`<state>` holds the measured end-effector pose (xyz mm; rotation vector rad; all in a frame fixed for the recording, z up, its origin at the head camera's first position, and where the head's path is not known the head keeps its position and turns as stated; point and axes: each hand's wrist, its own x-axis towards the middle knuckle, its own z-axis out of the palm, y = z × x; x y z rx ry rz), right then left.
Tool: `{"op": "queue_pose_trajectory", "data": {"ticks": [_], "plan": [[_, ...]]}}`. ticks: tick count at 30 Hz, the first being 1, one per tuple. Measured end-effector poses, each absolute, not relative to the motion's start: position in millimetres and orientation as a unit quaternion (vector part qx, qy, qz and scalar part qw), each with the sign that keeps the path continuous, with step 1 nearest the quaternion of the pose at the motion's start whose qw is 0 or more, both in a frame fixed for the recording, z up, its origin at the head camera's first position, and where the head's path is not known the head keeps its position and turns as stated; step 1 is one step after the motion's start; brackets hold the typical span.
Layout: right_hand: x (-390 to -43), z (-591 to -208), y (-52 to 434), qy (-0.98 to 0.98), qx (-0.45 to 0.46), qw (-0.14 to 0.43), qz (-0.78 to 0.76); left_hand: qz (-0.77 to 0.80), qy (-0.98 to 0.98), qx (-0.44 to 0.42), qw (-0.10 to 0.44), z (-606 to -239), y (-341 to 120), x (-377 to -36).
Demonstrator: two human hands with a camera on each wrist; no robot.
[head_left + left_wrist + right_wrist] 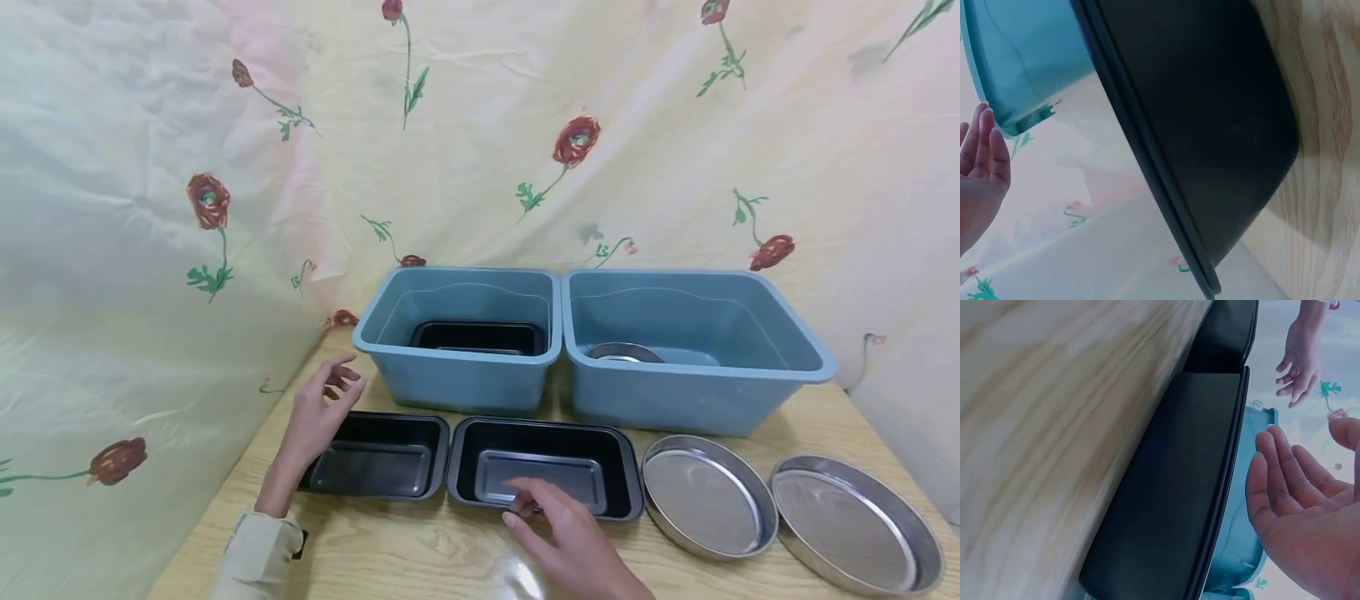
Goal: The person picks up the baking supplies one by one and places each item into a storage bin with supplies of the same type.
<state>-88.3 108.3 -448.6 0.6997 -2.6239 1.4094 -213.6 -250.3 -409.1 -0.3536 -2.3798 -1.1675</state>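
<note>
Both hands are over the front of the wooden table (pixel 420 550) and both are holding nothing. The left hand (pixel 318 412) hovers above the left end of the left black baking pan (pixel 378 458), with its fingers loosely bent and spread; in the left wrist view its fingers (pixel 982 150) look nearly straight and apart from the pan's rim. The right hand (pixel 570 533) reaches over the near rim of the right black baking pan (pixel 547 467), palm relaxed, fingers stretched forward. Whether the fingertips really touch the rim I cannot tell; in the right wrist view the fingers (pixel 1285 481) stand just beside the pan's edge, not around it.

These two black pans lie side by side on the table, their rims touching or almost touching, just in front of the left blue tub (pixel 457 392). Inside this tub one more black pan (pixel 480 336) rests on the bottom. The right blue tub (pixel 697 392) stands directly beside the left one and holds a round metal pan (pixel 622 352), only partly visible. Two more round metal pans, one nearer the black pans (pixel 708 496) and one at the far right (pixel 855 521), lie in front of the right tub. A cloth with red flowers (pixel 480 150) hangs behind and at the left side.
</note>
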Motion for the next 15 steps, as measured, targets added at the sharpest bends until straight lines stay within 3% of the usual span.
{"op": "queue_pose_trajectory", "data": {"ticks": [15], "plan": [[-90.9, -449.3, 95.2, -0.844, 0.231, -0.028, 0.484, -0.469, -0.852, -0.081, 0.218, -407.3, -258.9, -231.2]]}}
